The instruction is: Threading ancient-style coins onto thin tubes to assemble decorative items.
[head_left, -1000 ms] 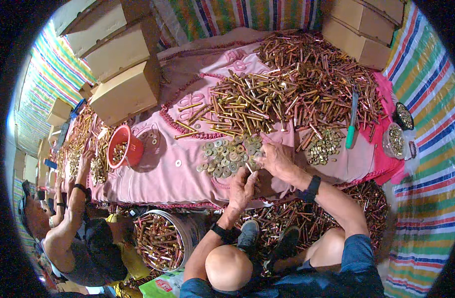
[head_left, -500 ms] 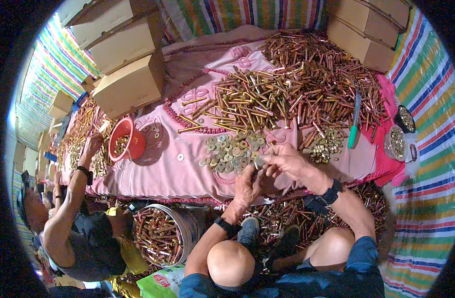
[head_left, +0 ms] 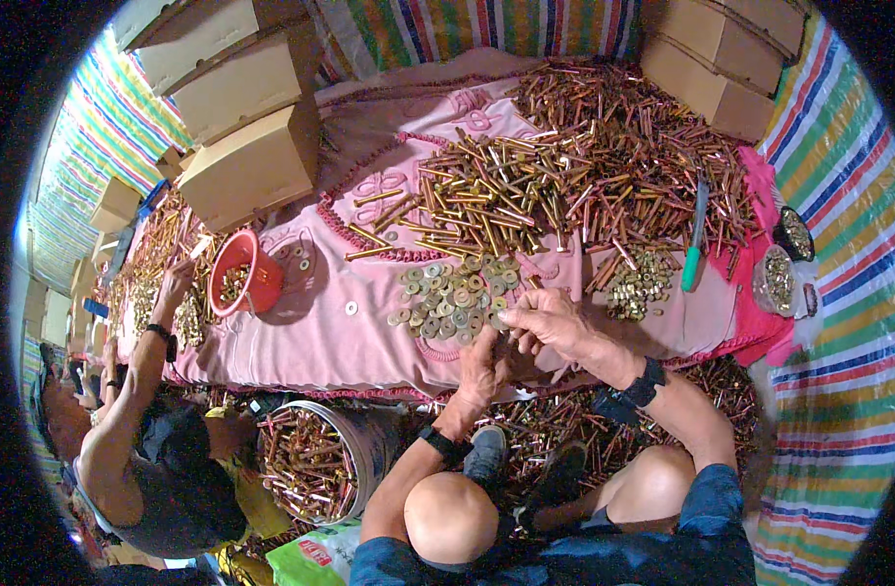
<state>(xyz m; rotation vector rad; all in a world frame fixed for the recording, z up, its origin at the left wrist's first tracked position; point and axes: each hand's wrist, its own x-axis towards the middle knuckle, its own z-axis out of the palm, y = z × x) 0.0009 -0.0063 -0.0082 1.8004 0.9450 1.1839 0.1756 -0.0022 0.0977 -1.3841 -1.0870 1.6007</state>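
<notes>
The tabletop (head_left: 311,342) carries a pink cloth. Behind the pile of brass washers (head_left: 452,293) lies a big heap of bolts (head_left: 564,186); left of the washers stands a red bowl (head_left: 247,273). At the near edge of the washers, the right hand (head_left: 555,327) and left hand (head_left: 484,363) meet, fingers curled together, probably on a small piece, but I cannot tell what.

Pink cloth (head_left: 301,342) bears bolts (head_left: 525,186), washers (head_left: 447,293), nuts (head_left: 638,288).
</notes>
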